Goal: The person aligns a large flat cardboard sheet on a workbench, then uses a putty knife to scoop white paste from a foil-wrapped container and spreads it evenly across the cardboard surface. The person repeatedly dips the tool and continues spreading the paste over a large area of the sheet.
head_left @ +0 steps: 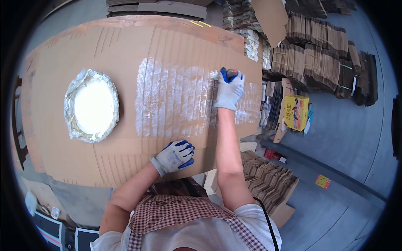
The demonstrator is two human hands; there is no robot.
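— Left hand [173,157] first: what is its state?

— Gloved, fingers loosely curled, resting near the close edge of the cardboard sheet [50,125]; whether anything lies under the palm, I cannot tell

— And the right hand [229,90]?

— Closed around a brush [214,75], pale bristles pointing left, over the far right part of the sheet; its handle is mostly hidden

— Which step is in hand?

— In my judgement, brushing a coating [171,98] across the cardboard; the next stroke calls for even pressure, since patches at the right look thin

— Materials?

— Cardboard matt, brown, marked with parallel creases; coating whitish, glossy, streaky. At left sits a rounded container [70,119], its rim wrapped in crinkled lining, its contents [95,109] bright white

— Beyond the table [138,21]?

— To the right, a boxy yellow carton [296,112]; farther off, bundled stacks of flat cardboard [307,62], ridged along their edges
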